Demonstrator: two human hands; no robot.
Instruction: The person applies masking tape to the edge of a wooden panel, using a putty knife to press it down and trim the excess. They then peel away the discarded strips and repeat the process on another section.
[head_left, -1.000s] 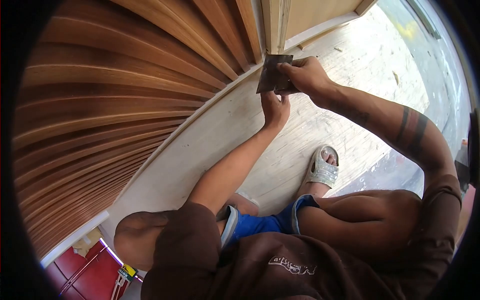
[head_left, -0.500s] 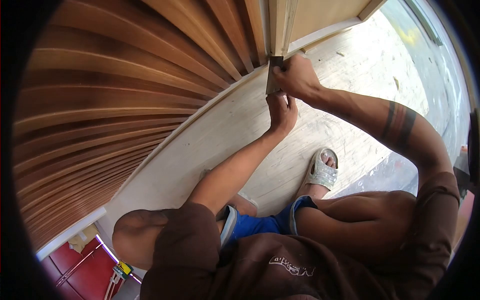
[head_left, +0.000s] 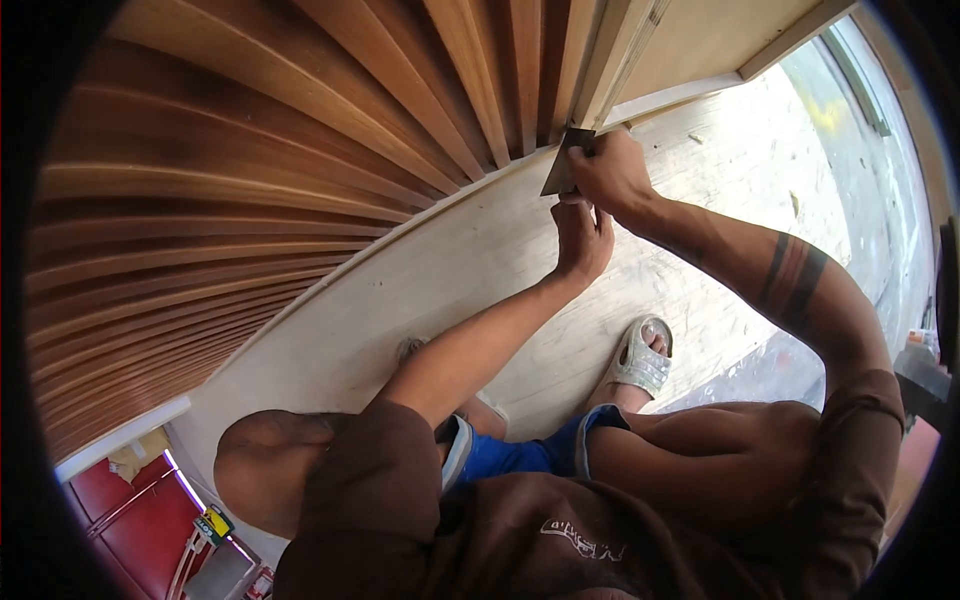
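A thin, dark, flat metal scraper [head_left: 561,172] stands at the foot of the pale wooden post [head_left: 612,70], its upper end close to the post's bottom. My right hand [head_left: 612,172] is closed on it from the right, with the thumb lying across its face. Just below, my left hand [head_left: 583,240] is closed, fingertips pinched together at the scraper's lower edge. Whatever those left fingers hold, if anything, is hidden.
Slatted brown wood panelling [head_left: 300,130] curves along the left. A pale, scuffed board [head_left: 480,235] lies underfoot, where my sandalled foot [head_left: 640,360] rests. Wood chips [head_left: 696,138] lie on it at right. Red panels [head_left: 130,520] show at lower left.
The view has shifted, so the post and both hands appear lower and to the right. The scraper has tilted, its lower end now pointing further left. The right hand still grips it.
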